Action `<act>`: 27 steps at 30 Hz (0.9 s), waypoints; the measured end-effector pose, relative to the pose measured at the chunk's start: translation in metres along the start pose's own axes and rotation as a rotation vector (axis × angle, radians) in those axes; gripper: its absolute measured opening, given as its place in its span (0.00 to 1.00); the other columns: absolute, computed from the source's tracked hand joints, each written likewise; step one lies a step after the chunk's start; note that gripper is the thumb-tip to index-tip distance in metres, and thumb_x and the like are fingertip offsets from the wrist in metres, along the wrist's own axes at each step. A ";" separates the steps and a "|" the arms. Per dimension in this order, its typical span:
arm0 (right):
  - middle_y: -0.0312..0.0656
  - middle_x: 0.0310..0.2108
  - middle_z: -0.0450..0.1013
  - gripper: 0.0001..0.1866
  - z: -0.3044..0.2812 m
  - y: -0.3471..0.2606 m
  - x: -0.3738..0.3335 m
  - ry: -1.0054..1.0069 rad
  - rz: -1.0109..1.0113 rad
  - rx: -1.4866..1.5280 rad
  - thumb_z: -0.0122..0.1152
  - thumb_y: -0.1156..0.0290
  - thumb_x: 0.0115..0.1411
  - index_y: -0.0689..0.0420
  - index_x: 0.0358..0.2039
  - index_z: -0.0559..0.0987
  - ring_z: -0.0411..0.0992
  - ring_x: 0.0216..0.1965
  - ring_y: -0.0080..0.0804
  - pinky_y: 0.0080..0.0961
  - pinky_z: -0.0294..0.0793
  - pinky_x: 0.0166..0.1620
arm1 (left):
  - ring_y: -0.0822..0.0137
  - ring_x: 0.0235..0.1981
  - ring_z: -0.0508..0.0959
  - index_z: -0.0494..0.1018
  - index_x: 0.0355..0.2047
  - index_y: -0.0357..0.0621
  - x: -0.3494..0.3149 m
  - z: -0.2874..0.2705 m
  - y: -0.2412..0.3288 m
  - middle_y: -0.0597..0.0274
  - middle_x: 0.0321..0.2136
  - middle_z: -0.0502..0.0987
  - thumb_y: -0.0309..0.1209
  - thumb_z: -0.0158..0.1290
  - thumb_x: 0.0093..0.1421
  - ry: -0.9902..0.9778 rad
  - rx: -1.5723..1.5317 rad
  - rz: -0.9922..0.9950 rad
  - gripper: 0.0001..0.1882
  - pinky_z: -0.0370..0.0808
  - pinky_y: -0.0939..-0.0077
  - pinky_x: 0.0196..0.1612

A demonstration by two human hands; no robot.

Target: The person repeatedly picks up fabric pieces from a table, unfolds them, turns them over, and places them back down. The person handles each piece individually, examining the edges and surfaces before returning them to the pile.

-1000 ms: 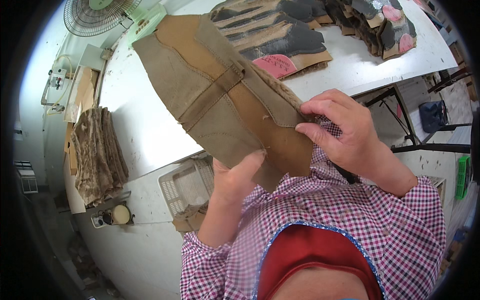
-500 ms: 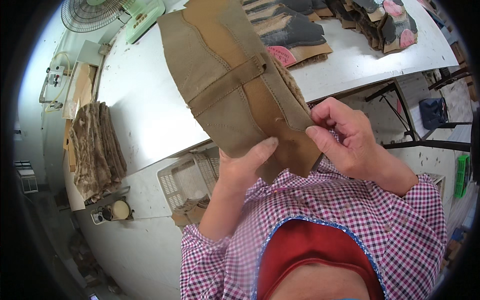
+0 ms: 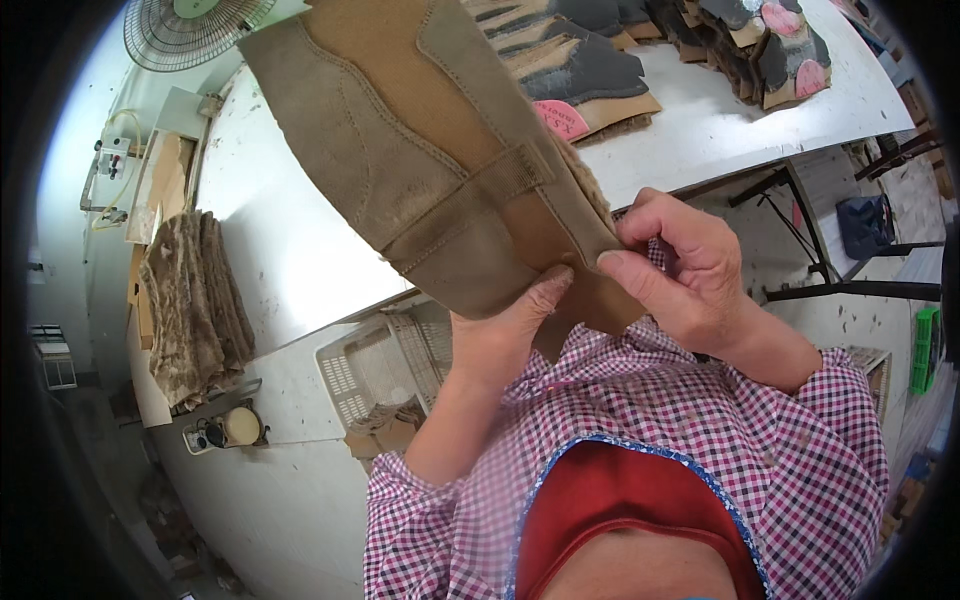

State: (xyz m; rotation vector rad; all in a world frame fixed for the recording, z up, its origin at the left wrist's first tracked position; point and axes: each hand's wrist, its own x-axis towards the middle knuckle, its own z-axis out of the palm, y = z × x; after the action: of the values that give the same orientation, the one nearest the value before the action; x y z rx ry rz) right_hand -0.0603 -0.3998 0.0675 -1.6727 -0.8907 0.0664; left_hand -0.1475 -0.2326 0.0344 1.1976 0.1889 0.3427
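Note:
Between both hands, above the near edge of the white table, is a brown boot upper [image 3: 400, 170] with stitched panels, a strap across it and a fuzzy lining at its right edge. My left hand [image 3: 505, 325] grips its lower part from below, thumb lying on the front face and the fingers hidden behind. My right hand [image 3: 680, 265] pinches the lower right edge between thumb and curled fingers. The upper is tilted, its wide top end pointing away to the far left.
The white table [image 3: 300, 250] holds stacked dark grey and tan pieces [image 3: 580, 70], with another stack [image 3: 760, 50] at the far right. Brown furry pieces [image 3: 195, 305] hang at the left. A fan [image 3: 190, 25] stands far left. A plastic basket [image 3: 350, 375] sits below the table edge.
The boot upper has swung left and come nearer, its top end now further left. My left hand has shifted slightly right; my right hand keeps its pinch, a little further left.

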 end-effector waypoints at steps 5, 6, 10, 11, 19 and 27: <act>0.41 0.23 0.72 0.06 0.008 0.003 0.005 0.085 0.055 0.120 0.64 0.77 0.55 0.63 0.30 0.75 0.70 0.24 0.24 0.21 0.70 0.29 | 0.71 0.37 0.77 0.73 0.44 0.35 0.000 -0.003 -0.002 0.61 0.38 0.78 0.24 0.61 0.56 -0.009 0.053 -0.059 0.16 0.75 0.78 0.39; 0.41 0.24 0.72 0.06 0.007 0.000 0.006 0.065 0.074 0.122 0.64 0.77 0.55 0.63 0.30 0.75 0.70 0.24 0.24 0.21 0.70 0.29 | 0.71 0.37 0.77 0.73 0.44 0.35 0.000 -0.003 -0.003 0.61 0.38 0.78 0.24 0.61 0.56 -0.011 0.035 -0.057 0.16 0.75 0.78 0.38; 0.42 0.25 0.74 0.07 -0.001 -0.002 0.002 0.003 0.053 0.107 0.64 0.76 0.55 0.64 0.32 0.75 0.71 0.25 0.25 0.21 0.71 0.30 | 0.72 0.36 0.77 0.74 0.44 0.35 -0.002 -0.002 -0.007 0.60 0.38 0.78 0.25 0.62 0.56 -0.034 0.028 -0.032 0.16 0.75 0.78 0.37; 0.42 0.25 0.74 0.07 -0.002 0.000 0.000 -0.007 0.023 0.097 0.64 0.76 0.55 0.64 0.32 0.76 0.71 0.25 0.25 0.21 0.71 0.30 | 0.71 0.37 0.77 0.74 0.44 0.35 -0.003 -0.002 -0.009 0.60 0.38 0.79 0.26 0.62 0.56 -0.044 0.043 -0.021 0.16 0.75 0.78 0.37; 0.42 0.23 0.71 0.05 0.003 -0.005 0.012 0.111 -0.041 0.040 0.63 0.79 0.54 0.64 0.30 0.75 0.70 0.23 0.27 0.22 0.70 0.29 | 0.70 0.34 0.78 0.74 0.43 0.34 -0.002 0.005 -0.011 0.61 0.37 0.79 0.27 0.62 0.56 -0.006 0.114 -0.033 0.16 0.75 0.78 0.36; 0.43 0.23 0.70 0.05 0.001 -0.003 0.014 0.166 -0.102 0.049 0.62 0.80 0.54 0.65 0.31 0.75 0.70 0.24 0.29 0.22 0.69 0.27 | 0.71 0.32 0.77 0.74 0.43 0.35 -0.001 0.010 -0.008 0.61 0.35 0.79 0.26 0.62 0.56 -0.063 0.214 -0.080 0.16 0.75 0.78 0.34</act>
State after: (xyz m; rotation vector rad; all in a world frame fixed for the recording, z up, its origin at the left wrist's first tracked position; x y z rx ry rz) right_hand -0.0530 -0.3907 0.0753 -1.5606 -0.8404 -0.1180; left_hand -0.1436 -0.2440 0.0305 1.4062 0.2223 0.2180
